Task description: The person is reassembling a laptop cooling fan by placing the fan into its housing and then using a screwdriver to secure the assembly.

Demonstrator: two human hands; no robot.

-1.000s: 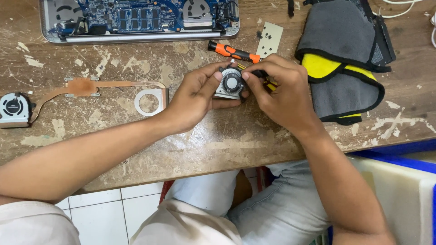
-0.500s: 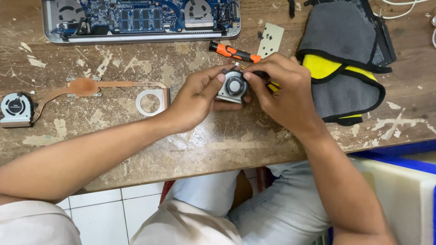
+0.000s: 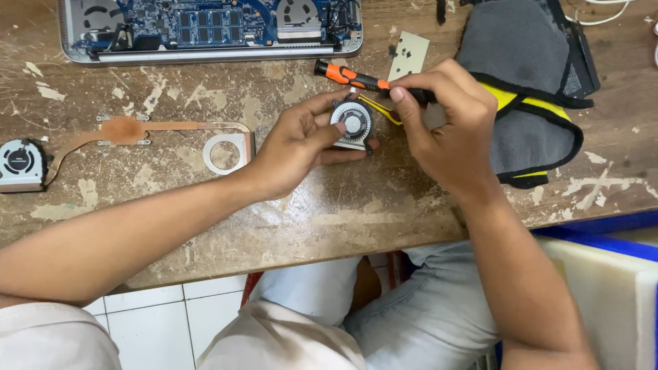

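Pinching small laptop cooling fan point(image 3: 352, 123) between thumb and fingers, left hand point(image 3: 298, 147) steadies it just above worn wooden workbench point(image 3: 274, 226). Right hand point(image 3: 445, 127) closed around orange-black screwdriver point(image 3: 356, 79), beside fan.

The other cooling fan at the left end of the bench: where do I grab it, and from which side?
Judging by its pose, pinch the loose fan across its flat square housing, coming from above. It lies flat; the copper heat pipe runs off its right edge, so place fingers on the near and far edges.
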